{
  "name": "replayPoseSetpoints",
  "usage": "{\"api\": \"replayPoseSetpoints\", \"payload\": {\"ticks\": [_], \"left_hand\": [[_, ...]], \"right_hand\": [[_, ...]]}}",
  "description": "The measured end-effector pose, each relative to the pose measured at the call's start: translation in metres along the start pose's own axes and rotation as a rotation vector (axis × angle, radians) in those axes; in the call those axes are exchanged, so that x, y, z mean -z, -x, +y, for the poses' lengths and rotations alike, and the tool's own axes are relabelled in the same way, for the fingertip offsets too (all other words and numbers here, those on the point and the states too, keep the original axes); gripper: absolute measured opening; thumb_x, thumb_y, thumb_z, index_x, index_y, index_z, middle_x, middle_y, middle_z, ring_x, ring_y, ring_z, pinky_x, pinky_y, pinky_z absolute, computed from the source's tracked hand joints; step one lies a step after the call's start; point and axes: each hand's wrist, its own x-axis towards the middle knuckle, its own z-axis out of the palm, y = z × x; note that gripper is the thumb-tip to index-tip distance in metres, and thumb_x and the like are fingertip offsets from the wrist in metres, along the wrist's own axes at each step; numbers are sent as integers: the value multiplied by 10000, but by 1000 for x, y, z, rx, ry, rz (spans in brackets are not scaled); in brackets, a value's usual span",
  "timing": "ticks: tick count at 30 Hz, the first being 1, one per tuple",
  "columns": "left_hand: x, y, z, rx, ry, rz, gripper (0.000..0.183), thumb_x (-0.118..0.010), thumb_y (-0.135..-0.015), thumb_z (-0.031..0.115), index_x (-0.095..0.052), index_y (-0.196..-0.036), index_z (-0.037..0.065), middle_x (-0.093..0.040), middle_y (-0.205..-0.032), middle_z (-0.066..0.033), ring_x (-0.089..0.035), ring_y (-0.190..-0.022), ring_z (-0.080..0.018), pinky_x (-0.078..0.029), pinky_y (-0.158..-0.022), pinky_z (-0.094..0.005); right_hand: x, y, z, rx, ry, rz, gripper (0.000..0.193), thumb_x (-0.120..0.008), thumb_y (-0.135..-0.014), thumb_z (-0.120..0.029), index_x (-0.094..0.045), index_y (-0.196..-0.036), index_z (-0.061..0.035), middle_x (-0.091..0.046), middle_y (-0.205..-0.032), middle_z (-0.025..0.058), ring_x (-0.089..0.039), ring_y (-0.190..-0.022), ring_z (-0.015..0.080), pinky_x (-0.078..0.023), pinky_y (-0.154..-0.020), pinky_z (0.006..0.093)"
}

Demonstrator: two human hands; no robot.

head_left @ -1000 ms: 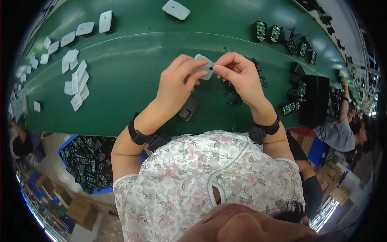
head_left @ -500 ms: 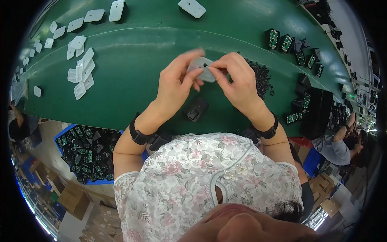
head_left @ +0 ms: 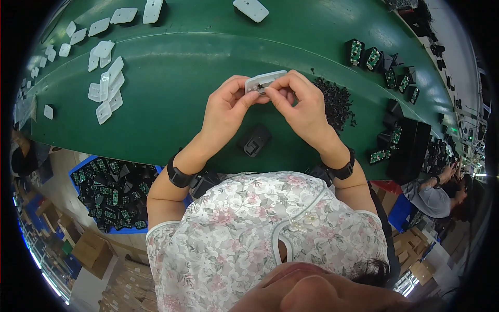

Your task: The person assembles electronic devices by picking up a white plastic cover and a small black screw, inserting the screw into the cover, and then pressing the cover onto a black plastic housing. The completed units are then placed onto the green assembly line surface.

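Note:
Between both hands, above the green table, is a whitish plastic cover, tilted so its hollow inner side shows. My left hand grips the cover's left end with thumb and fingers. The fingers of my right hand are closed at its right side, with the thumb at the lower edge. A small black part sits inside the cover by the fingertips; its exact shape is hard to make out. Below the hands, a black plastic housing lies on the table. Right of my right hand is a pile of small black parts.
White covers lie in a loose stack at left, with more along the far side. Black housings with green circuit boards stand at right beside a black box. A blue bin of similar units is at lower left. Another person sits at right.
The cover has been tipped from lying nearly flat to showing its hollow side. My left fingers have closed round its end, and the small black part now sits within the cover.

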Motion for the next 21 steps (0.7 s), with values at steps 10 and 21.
{"api": "replayPoseSetpoints", "payload": {"ticks": [10, 21], "left_hand": [[0, 0, -1, -161, -265, 20, 92, -547, -911, -9, -565, -966, -80, -544, -1011, -85, -649, -806, -166, -541, -724, -264], [1, -1, 2, 15, -30, -57, 113, -548, -935, 46, -566, -975, -58, -597, -915, -85, -638, -760, -144, -534, -686, -254]], "right_hand": [[-23, 4, 10, -199, -375, 49, 101, -670, -860, -75, -592, -843, -12, -581, -758, -30, -453, -623, 5, -358, -544, 170], [0, -1, 9, -47, -121, -2, 256, -754, -765, -129, -598, -948, -41, -522, -870, -10, -418, -675, 62, -356, -583, 194]]}}
